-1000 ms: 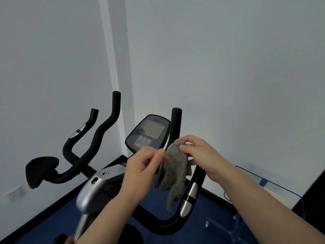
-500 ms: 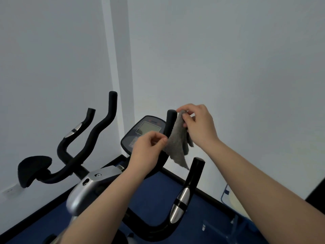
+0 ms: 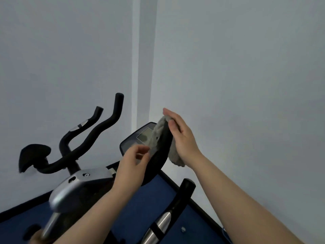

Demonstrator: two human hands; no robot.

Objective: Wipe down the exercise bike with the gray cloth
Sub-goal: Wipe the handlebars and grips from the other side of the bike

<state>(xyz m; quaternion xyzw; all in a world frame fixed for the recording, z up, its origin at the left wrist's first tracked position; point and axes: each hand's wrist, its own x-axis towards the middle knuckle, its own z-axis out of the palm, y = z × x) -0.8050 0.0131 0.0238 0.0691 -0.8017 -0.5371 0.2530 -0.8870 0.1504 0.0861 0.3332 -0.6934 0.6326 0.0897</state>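
Gray cloth (image 3: 158,132) draped over handlebar (image 3: 158,159), right hand (image 3: 182,138) pressing

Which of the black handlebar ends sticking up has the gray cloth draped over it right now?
The handlebar end beside the console, between both hands: gray cloth covers its tip. The three others stand bare.

Cloth (image 3: 159,136) draped over r. handlebar (image 3: 158,161); console (image 3: 135,140) behind; l. handlebar (image 3: 98,131) at left.
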